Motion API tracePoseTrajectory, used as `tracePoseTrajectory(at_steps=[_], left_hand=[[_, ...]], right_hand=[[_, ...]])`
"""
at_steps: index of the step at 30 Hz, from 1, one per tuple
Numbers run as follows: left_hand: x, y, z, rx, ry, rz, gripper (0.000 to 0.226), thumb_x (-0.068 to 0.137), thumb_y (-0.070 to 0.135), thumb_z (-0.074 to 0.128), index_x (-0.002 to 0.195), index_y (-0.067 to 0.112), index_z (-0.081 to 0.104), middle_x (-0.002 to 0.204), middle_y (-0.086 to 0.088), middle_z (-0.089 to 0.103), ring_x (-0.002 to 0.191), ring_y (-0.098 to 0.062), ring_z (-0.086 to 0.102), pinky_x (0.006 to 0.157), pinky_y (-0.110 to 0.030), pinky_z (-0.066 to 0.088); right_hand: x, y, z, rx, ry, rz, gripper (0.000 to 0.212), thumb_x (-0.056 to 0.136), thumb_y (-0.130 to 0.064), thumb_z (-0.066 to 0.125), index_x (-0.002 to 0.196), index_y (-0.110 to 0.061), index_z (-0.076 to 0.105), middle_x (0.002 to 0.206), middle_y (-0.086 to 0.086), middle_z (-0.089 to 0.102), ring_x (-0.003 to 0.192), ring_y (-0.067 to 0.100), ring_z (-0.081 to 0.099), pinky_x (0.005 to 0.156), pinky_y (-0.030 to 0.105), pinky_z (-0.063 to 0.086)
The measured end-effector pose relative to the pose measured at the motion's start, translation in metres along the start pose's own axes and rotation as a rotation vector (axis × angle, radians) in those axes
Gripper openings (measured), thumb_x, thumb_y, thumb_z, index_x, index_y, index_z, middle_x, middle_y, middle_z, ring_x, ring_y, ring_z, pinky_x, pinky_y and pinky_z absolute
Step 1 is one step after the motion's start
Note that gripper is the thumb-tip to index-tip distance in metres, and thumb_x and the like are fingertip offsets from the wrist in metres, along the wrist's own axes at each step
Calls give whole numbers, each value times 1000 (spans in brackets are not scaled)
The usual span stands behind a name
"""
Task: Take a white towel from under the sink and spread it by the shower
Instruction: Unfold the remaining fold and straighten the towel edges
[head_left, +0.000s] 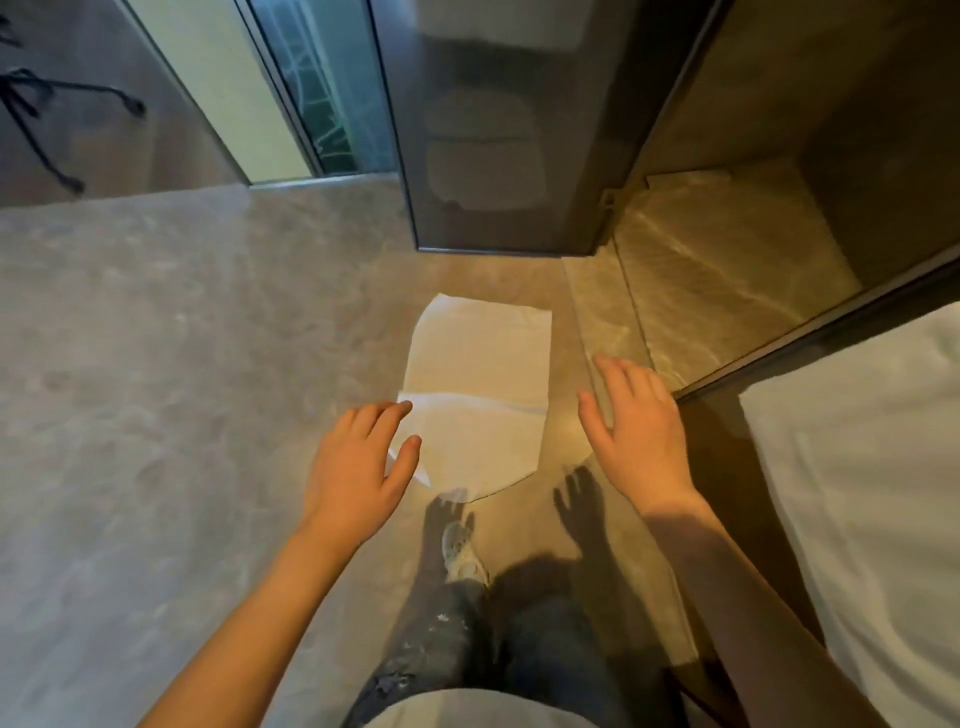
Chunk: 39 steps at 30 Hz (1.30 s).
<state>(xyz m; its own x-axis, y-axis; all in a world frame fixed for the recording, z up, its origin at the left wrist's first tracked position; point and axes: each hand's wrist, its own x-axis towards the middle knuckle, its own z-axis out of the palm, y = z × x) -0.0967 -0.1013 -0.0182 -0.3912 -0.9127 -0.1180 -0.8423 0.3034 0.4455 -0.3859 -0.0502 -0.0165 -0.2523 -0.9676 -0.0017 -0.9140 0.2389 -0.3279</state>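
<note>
A white towel (480, 384) lies on the stone floor just left of the shower's raised threshold (597, 322). Most of it is flat, with a crease across the middle and its near left corner folded over. My left hand (353, 467) hovers above that near left corner, fingers spread, holding nothing. My right hand (636, 431) is held out to the right of the towel, above the threshold, fingers apart and empty. The shower floor (727, 280) of veined stone lies beyond the threshold.
A dark glass panel (509, 130) stands just beyond the towel's far end. A dark-framed glass door edge (831, 327) runs diagonally at right. A white surface (872, 467) fills the right edge. My leg and shoe (460, 551) stand just short of the towel.
</note>
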Motion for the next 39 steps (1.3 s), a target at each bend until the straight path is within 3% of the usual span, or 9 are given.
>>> tracePoseTrajectory(at_steps=[5,10,14,21,27,32,36,39], left_hand=[[59,-12,4,26,22,34,54,96,45,33,131,11,57,124,-7,62,110,-26,56,87,-39,48],[113,-20,31,-9,56,34,55,97,44,34,137,11,51,137,-8,55,122,-26,51,97,-41,45],[149,-38,96,-14,47,-20,58,97,44,32,141,10,48,143,-11,50,128,-29,49,101,-43,43],[213,-117,294,-20,12,-73,59,97,45,34,147,15,42,149,-9,45,135,-29,43,108,-44,40],[278,-222,491,70,-3,49,59,96,48,33,145,18,44,150,-8,44,137,-32,42,113,-45,29],[321,-314,639,224,-76,176,61,97,58,25,152,31,29,161,3,19,149,-26,17,120,-48,9],[342,-367,722,317,-107,213,62,97,62,25,154,38,16,163,7,10,150,-24,7,120,-50,1],[343,-389,758,335,-94,275,61,98,58,32,153,35,21,162,5,16,150,-26,13,120,-53,7]], right_hand=[[61,-2,15,2,-19,-12,50,100,-45,35,142,-18,43,140,4,50,128,22,43,106,38,36],[110,5,44,54,72,-150,49,98,-35,40,131,-3,56,124,16,62,112,32,57,96,42,47],[146,32,106,-5,-60,-184,48,98,-37,40,132,-7,54,126,15,61,111,33,58,91,40,48],[188,128,306,-14,-135,-308,47,99,-36,45,138,-10,49,137,15,54,122,34,52,98,44,45],[232,209,512,-54,-266,-331,53,98,-41,46,145,-18,42,145,9,49,130,29,47,104,42,42],[255,260,671,-148,-310,-536,54,96,-36,55,143,-12,47,145,17,49,131,37,48,104,47,43],[255,273,764,-194,-359,-578,59,98,-43,48,149,-16,37,154,13,37,140,35,37,114,48,32],[241,275,804,-211,-283,-535,57,93,-39,59,144,-15,48,145,17,49,131,40,48,106,56,40]])
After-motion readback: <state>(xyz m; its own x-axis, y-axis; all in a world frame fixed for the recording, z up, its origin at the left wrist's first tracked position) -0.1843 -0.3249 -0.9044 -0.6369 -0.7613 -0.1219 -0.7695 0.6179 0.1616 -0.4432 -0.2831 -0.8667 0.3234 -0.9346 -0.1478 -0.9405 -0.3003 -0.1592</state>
